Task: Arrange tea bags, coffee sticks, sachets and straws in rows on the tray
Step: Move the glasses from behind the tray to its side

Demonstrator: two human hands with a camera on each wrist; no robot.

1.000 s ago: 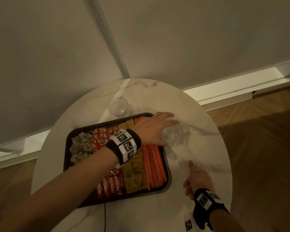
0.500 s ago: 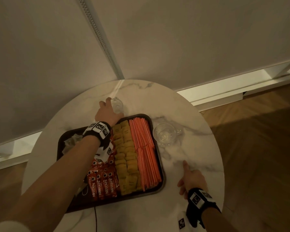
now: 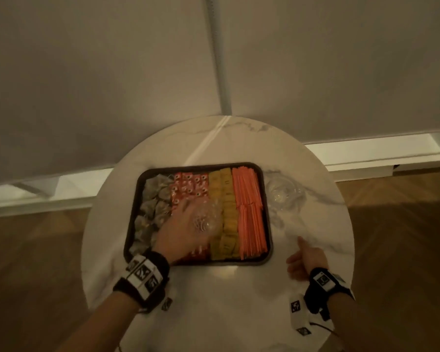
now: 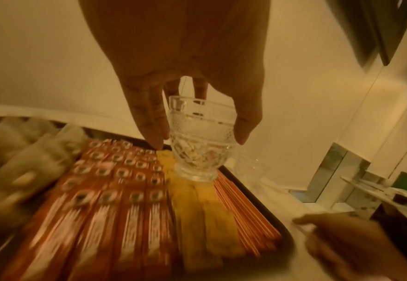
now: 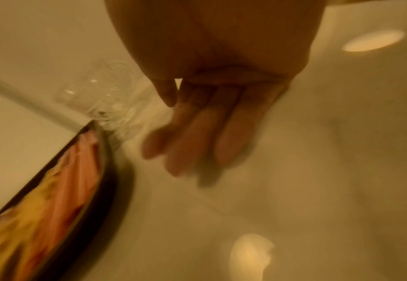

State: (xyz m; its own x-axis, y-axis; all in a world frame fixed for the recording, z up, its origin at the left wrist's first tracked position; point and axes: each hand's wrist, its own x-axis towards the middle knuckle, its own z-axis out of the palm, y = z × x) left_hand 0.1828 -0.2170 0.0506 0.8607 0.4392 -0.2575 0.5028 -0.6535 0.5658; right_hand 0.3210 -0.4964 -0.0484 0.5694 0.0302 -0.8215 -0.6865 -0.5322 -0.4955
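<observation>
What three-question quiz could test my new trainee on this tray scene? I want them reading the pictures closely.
1. True or false: the left hand grips a cut glass above the tray.
2. Which row lies nearest the glass cup standing on the table: tea bags, coffee sticks, yellow sachets or straws?
3. Fill in: the right hand holds ____.

Key: 1 true; 2 straws; 3 nothing.

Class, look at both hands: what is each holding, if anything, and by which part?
The left hand grips a small cut-glass cup from above, fingers round its rim and upper wall. The right hand holds nothing.
</observation>
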